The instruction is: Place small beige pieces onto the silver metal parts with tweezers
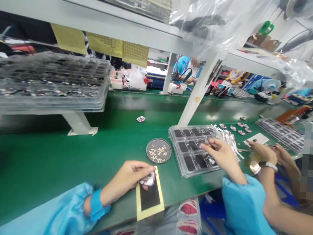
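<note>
My left hand is closed around a small flat part, white with a purplish edge. It hovers over a yellow-bordered sheet with a black middle at the bench's front edge. Above a clear plastic tray my right hand is pinched; something dark shows at its fingertips, too small to name. Black rectangular pieces and small shiny parts fill the tray's compartments. Between the hands, a round grey mesh dish holds many tiny cream-coloured bits.
Stacked trays sit on a raised shelf at left. A white post rises behind the tray. White strips and several small parts lie at right, near a co-worker's hands. One similar part lies farther back.
</note>
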`<state>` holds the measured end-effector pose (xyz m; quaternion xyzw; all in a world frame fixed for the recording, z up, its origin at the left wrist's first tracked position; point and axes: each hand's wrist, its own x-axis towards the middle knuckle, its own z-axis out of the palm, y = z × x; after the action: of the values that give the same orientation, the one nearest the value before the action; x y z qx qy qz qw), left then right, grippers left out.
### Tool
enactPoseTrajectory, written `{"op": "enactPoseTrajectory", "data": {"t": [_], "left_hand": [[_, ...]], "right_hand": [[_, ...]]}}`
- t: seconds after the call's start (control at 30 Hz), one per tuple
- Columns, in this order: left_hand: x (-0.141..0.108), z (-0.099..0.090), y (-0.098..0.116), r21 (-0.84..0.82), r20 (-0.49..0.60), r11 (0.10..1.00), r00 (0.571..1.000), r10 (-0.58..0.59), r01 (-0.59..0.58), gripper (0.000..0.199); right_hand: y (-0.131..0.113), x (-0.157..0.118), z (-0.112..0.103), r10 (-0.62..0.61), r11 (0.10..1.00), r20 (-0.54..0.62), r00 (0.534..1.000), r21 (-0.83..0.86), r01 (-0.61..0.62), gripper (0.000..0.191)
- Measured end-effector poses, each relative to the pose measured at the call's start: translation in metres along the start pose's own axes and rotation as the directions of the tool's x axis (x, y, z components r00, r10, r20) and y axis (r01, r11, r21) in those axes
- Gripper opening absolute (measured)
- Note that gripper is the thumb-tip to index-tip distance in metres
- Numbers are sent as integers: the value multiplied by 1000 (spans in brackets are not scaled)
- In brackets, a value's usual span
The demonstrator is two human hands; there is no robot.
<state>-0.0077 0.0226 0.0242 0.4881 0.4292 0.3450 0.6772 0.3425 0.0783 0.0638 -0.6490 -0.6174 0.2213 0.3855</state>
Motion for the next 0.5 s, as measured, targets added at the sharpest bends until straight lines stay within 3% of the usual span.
{"op": "enactPoseTrajectory", "data": {"t": [0.07,0.17,0.3,0.5], "left_hand": [[-2,2,-1,-9,3,1000,1000,7,-7,57],[-2,1,-5,-23,-13,999,999,36,-37,56],[-3,-3,-8,-76,-14,994,997,79,-80,54],[-7,-4,-7,7,-51,990,988,144,-144,47]], "right_hand": [[-20,-27,20,-10,977,84,996,215,-8,44],[-43,-64,53,-2,924,231,973,372,-86,41],[-53,-95,91,0,886,434,901,417,-200,31],[-60,-103,121,34,861,480,876,431,-270,31]]}}
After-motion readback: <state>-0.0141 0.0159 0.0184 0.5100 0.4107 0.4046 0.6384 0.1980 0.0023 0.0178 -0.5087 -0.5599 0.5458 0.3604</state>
